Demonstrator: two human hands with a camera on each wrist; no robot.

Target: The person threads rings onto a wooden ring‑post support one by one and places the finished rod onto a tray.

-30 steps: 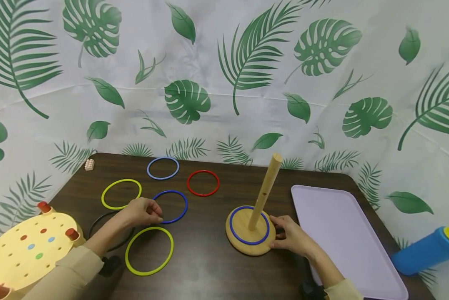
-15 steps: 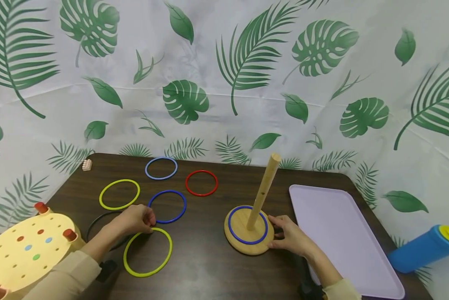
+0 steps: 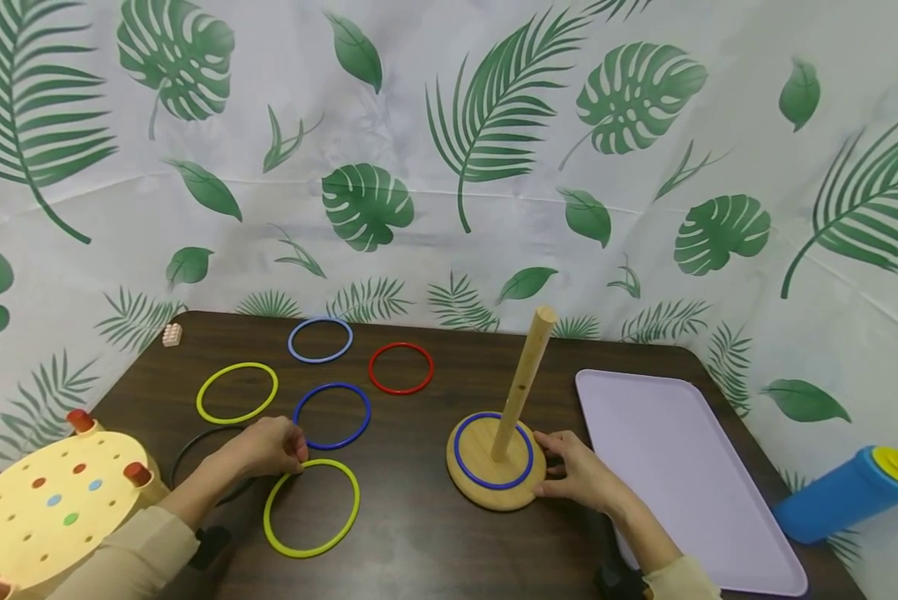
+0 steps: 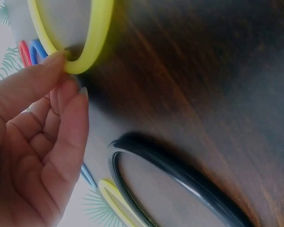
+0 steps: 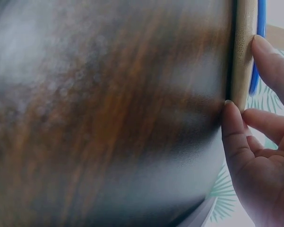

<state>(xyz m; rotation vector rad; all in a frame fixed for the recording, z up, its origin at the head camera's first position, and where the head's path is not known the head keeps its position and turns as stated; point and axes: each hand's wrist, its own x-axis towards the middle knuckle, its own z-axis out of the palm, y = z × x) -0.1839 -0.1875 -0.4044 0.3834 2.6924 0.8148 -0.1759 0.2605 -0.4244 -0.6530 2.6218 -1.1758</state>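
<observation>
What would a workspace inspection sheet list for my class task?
Surface: dark wood-grain table
Job's things: wooden stand with seated blue ring around its post; near yellow ring, far yellow ring, loose blue ring, light-blue ring, red ring, black ring
Clutter: lilac tray, blue container, perforated yellow board, pink brick
Grippers: left hand pinches near yellow ring; right hand holds wooden stand's edge
Cables: nothing seen
Surroundings: leaf-print cloth

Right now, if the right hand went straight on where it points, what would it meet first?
The right hand would first meet the wooden base, whose edge it touches.
</observation>
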